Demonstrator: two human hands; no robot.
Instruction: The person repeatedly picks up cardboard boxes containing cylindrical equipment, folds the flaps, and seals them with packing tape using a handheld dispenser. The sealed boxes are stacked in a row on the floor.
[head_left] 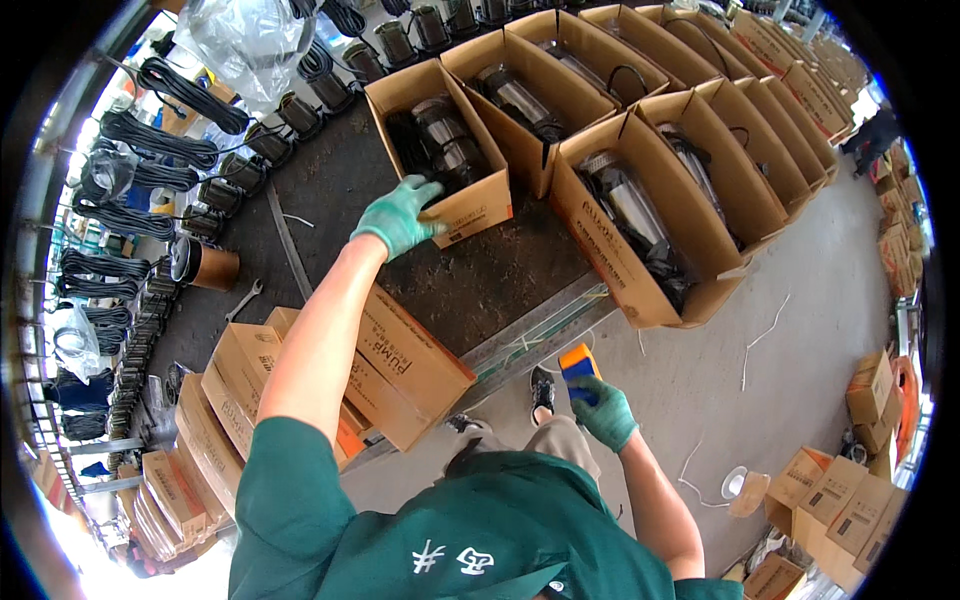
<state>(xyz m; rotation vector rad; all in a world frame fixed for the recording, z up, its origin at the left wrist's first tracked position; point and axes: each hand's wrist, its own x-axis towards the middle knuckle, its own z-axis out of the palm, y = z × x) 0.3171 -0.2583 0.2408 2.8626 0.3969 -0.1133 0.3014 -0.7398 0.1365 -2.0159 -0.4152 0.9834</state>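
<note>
My left hand (394, 219), in a green glove, grips the near end wall of an open cardboard box (470, 213) on the dark workbench. Its fingertips reach over the rim. Inside that box lies a metal pump (440, 135) with black cable beside it. Low beside the bench, my gloved right hand (606, 415) is closed round a small blue and orange box-shaped thing (580, 364); its lower part is hidden by the fingers.
More open boxes (645, 215) with pumps stand in rows to the right. Closed cartons (400, 370) lie near my left arm. Motor units with coiled black cables (172, 140) line the bench's left edge. A wrench (245, 299) lies near a copper-coloured cylinder (213, 266). White strings (765, 335) lie on the floor.
</note>
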